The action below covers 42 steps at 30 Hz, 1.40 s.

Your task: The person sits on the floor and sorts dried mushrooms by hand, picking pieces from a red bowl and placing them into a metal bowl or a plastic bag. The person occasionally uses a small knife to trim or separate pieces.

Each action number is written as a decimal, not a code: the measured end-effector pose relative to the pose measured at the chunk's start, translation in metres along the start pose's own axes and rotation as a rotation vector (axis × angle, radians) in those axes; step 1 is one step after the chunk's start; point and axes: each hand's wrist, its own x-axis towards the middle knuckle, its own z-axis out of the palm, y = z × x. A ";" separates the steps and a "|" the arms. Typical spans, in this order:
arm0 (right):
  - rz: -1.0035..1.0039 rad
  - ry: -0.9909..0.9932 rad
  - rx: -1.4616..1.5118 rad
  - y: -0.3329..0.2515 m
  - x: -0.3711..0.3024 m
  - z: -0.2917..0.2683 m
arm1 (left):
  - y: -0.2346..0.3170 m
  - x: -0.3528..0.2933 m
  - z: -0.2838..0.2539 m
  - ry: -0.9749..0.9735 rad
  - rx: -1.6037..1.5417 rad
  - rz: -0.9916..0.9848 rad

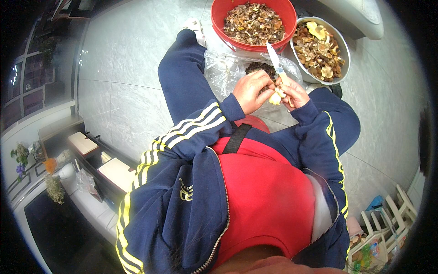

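My right hand (295,95) is closed around the pale handle of a small knife (273,56), its light blade pointing up and away. A yellow mushroom (275,98) is between my two hands, just below the handle. The fingers of my left hand (252,91) are closed in a pinch at the mushroom's side, and the right fingertips touch it too. Beneath the hands, a clear plastic bag (222,68) lies spread on the floor with dark scraps (261,68) in it.
A red bucket (218,28) full of mushrooms stands beyond the bag. Right of it is a grey metal basin (345,45), also full, with yellow mushrooms on top. A cabinet with open drawers (116,172) is at the left, a white rack (388,223) at the lower right.
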 end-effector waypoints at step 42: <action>0.025 0.014 -0.099 -0.002 -0.001 0.003 | -0.008 -0.001 0.008 -0.009 -0.203 0.021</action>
